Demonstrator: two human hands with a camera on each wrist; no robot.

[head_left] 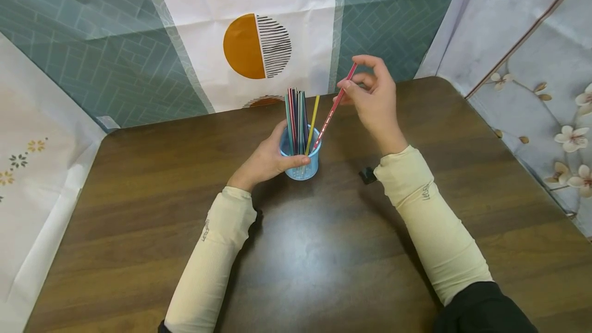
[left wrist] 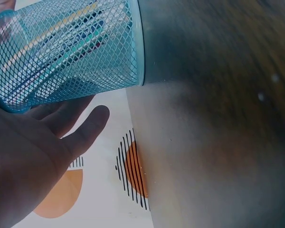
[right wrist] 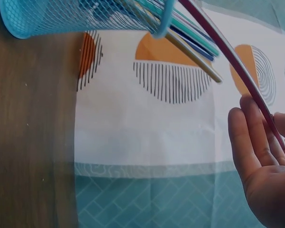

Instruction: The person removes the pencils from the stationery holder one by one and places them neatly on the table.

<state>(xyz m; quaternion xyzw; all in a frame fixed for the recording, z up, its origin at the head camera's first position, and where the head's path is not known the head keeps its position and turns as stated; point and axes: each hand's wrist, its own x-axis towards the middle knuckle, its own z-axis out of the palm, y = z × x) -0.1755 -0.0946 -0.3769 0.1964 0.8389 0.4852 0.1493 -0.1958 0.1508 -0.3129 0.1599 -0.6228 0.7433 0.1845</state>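
A light blue mesh pen cup (head_left: pixel 302 172) stands upright on the table, holding a bunch of slim pencils (head_left: pixel 296 117) in several colours. My left hand (head_left: pixel 263 161) grips the cup from its left side, thumb across the front near the rim. In the left wrist view, pencils show through the mesh (left wrist: pixel 85 61). My right hand (head_left: pixel 376 104) pinches a red patterned pencil (head_left: pixel 330 112) near its upper end. That pencil leans to the right, its lower end at the cup's right rim. A yellow pencil (head_left: pixel 313 117) stands slightly apart from the bunch.
The brown wooden table (head_left: pixel 139 220) reaches back to a patterned wall covering (head_left: pixel 305 40). Flowered white sheets (head_left: pixel 546 91) hang at the sides. A small black object (head_left: pixel 367 175) sits at my right cuff.
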